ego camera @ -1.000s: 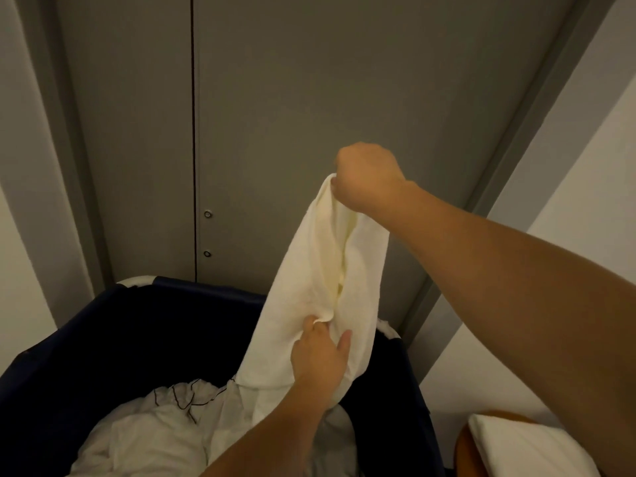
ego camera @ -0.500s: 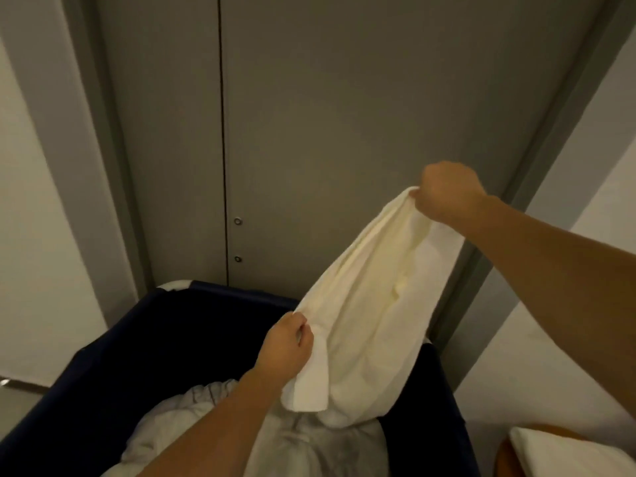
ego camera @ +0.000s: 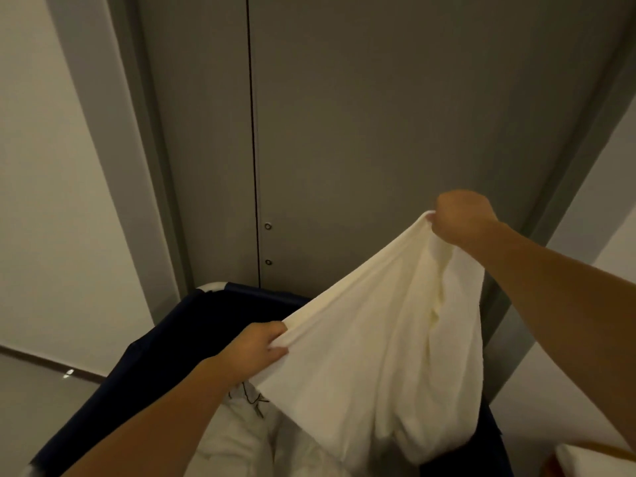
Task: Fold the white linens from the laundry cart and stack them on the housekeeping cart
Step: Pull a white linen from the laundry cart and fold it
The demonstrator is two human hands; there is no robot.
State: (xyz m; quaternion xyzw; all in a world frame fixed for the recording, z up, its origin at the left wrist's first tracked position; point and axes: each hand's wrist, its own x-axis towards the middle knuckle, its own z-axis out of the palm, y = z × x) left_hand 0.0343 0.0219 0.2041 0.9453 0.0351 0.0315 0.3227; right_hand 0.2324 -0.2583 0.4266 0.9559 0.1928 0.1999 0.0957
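Stretching a white linen [ego camera: 378, 339] taut above the laundry cart [ego camera: 165, 342] at lower centre: left hand [ego camera: 256, 346] and right hand [ego camera: 463, 216] each pinch one edge, likely to locate corners for folding.

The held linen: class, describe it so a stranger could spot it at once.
Find the dark cart before the grey doors. Above it, a cream linen stretches between left hand and right hand. Unlike the white pile inside, it is held up.

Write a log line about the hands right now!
left hand: grips white linen | right hand: grips it higher | white linen: spread above laundry cart
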